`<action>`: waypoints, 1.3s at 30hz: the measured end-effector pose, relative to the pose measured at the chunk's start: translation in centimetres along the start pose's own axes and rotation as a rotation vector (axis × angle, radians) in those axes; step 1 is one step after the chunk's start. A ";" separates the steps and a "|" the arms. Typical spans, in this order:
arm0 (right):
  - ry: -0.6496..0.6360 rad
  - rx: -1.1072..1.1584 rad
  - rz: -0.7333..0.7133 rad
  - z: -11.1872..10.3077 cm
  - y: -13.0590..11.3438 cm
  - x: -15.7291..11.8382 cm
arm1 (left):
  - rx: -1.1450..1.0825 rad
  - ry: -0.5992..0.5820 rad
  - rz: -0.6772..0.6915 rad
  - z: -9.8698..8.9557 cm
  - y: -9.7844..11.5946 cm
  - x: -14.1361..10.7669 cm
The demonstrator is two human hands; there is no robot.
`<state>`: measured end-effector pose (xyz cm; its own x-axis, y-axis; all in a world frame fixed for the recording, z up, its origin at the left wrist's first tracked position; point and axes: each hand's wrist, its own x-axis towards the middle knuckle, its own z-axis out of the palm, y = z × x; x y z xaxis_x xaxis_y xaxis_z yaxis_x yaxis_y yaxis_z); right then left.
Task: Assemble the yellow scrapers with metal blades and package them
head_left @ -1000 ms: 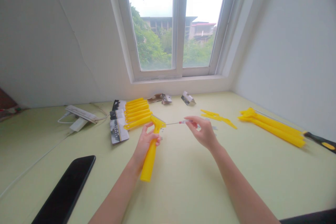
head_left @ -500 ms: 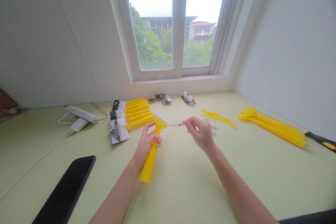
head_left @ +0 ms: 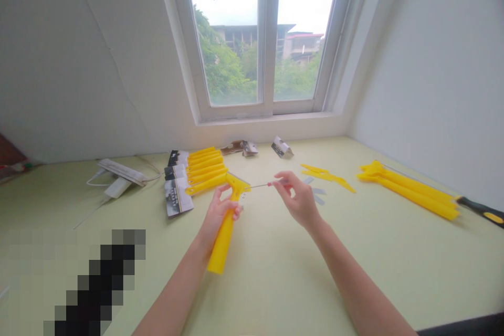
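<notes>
My left hand is wrapped round the handle of a yellow scraper, just below its head, with the head tilted up and away from me. My right hand pinches a thin screwdriver with a reddish collar; the handle is mostly hidden by the fingers. The screwdriver's tip meets the right side of the scraper's head. Small metal pieces, perhaps screws, lie beside the head. Grey flat blades rest on the table beyond my right hand.
Several packaged yellow scrapers lie in a row at the back left. A power strip sits farther left. Yellow strips and long yellow handles with a black-gripped tool lie right. Crumpled card packaging stands below the window.
The scraper's handle end and my left hand have shifted slightly left. My right hand has turned a little round the screwdriver, whose tip stays at the scraper's head.
</notes>
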<state>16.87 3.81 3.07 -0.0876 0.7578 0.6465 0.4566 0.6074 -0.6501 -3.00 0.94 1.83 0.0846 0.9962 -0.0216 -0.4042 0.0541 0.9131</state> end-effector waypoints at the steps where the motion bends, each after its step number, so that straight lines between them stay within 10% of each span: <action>1: 0.016 0.004 0.019 -0.1 0.0 0.0 | -0.007 -0.007 0.001 0.0 -0.1 0.1; 39: -0.104 -0.141 0.014 -0.5 0.6 0.0 | -0.039 -0.087 -0.034 -0.1 -0.4 0.3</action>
<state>17.58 4.08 2.88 -0.1681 0.7910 0.5882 0.5774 0.5627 -0.5916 -2.92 1.19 1.42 0.1773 0.9840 -0.0153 -0.4348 0.0923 0.8958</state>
